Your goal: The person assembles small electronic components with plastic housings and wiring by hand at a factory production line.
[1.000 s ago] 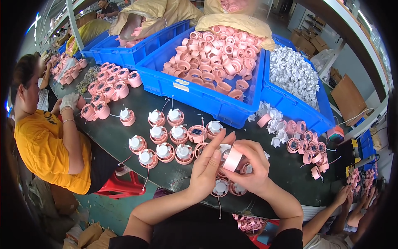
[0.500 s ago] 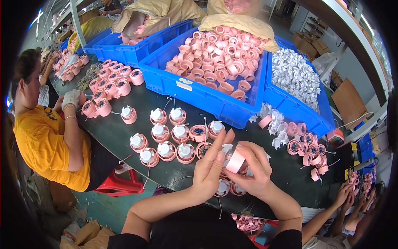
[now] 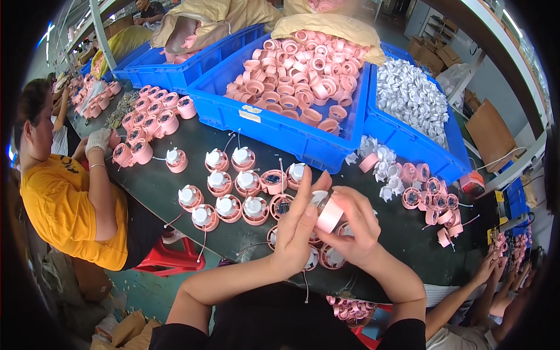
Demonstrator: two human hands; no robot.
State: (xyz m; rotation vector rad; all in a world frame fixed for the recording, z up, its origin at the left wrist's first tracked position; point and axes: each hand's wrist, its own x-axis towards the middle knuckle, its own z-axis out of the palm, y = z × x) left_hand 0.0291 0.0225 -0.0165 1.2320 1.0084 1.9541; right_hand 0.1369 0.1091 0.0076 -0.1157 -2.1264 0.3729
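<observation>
The right hand was clamped on a pink ring above the near edge of the bench; the left hand lay against its left side, grip unclear. Toward the far edge, a blue crate held loose rings, another crate heaped white parts.

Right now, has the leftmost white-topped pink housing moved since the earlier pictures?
No: the white-topped pink housing shows no shift either way against the blue bin of pink rings.
</observation>
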